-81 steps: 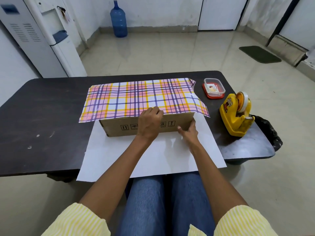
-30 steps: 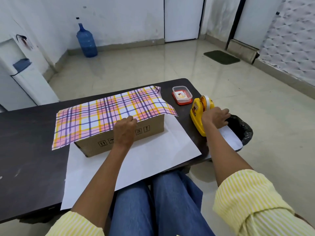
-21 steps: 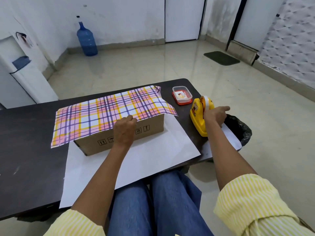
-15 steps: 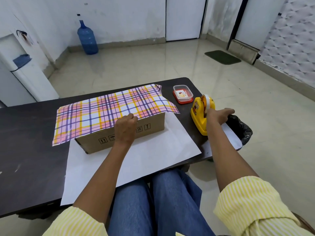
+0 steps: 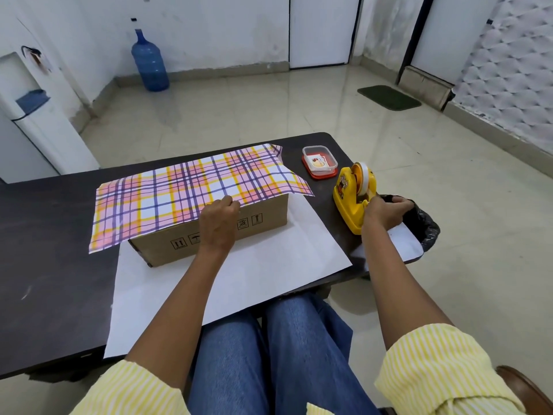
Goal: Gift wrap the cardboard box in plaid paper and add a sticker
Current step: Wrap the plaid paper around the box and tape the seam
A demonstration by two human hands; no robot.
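A: Where is the cardboard box (image 5: 227,232) sitting?

B: On the sheet's white underside, on the dark table (image 5: 45,235), with the plaid paper (image 5: 185,190) lying folded over its top.

A: And the left hand (image 5: 217,223)?

B: It is pressing down, fingers curled, pinning the paper's near edge at the box's top front corner.

A: The right hand (image 5: 384,212)?

B: It is closing around the near end of the yellow tape dispenser (image 5: 354,193); whether tape is pinched cannot be told. The sticker container (image 5: 319,161) is sitting just beyond.

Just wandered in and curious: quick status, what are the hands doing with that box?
Left hand pinning plaid paper on cardboard box. Right hand at yellow tape dispenser. No tape on yet. Nothing in the way.
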